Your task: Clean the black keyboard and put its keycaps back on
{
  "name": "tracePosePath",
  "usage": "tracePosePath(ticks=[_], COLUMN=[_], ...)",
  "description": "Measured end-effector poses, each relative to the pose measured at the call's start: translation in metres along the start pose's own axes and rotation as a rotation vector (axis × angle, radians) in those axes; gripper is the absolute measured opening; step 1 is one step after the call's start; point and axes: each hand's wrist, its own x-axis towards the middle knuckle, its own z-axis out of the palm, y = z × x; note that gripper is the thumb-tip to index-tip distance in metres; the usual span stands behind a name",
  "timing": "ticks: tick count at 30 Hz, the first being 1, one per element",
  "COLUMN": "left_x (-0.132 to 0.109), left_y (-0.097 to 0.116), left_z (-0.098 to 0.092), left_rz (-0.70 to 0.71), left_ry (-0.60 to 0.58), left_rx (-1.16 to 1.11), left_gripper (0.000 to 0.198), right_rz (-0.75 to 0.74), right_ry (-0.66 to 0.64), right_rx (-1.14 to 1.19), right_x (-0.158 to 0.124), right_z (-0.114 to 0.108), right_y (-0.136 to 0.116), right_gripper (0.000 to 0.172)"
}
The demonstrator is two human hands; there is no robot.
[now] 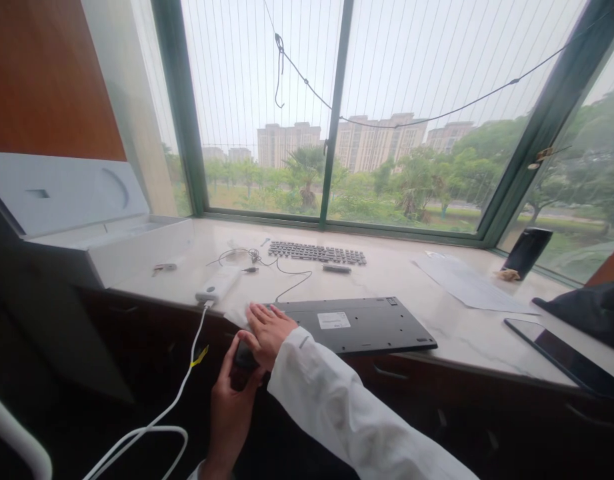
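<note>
A black keyboard (361, 327) lies face down at the table's front edge, its underside with a white label and small screw holes facing up. Its left end reaches past the edge, where my left hand (233, 397) grips it from below, thumb and fingers curled round the corner. My right hand (269, 330) rests flat over that same end, fingers stretched out and close together. Something thin and white shows beside its fingertips; I cannot tell what it is. A dark cable (293, 273) runs from behind the keyboard toward the window.
Rows of dark keys (317, 252) lie near the window, with a small dark stick-shaped object (337, 269) before them. Left are an open white box (141, 250), metal keys (165, 267) and a white power strip (219, 287). Right are paper (467, 283), a tablet (561, 353) and a phone (529, 252).
</note>
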Motion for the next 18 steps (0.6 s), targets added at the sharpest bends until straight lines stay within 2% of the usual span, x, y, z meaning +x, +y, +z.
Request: tracePosePath(ticks=[5,11,14,18], left_x=[-0.005,-0.007,-0.007,-0.006], left_y=[0.007,0.007,0.005,0.003], left_z=[0.001,0.000,0.000,0.000], left_rz=[0.069,0.118,0.123,0.105], left_ry=[-0.023,0.007,0.013,0.018], left_rx=[0.045,0.126,0.128,0.112], left_gripper=[0.082,0.080,0.080,0.080], right_rz=[0.126,0.289,0.409,0.626], right_ry=[-0.058,-0.095,-0.119,-0.095], right_rx=[-0.049,-0.117,-0.169,-0.319], right_x=[0.002,-0.026,-0.051,-0.098], right_z=[-0.015,-0.040,-0.055,-0.073], right_y=[0.024,0.062,0.098,0.163], right_gripper=[0.067,0.069,0.071,0.066])
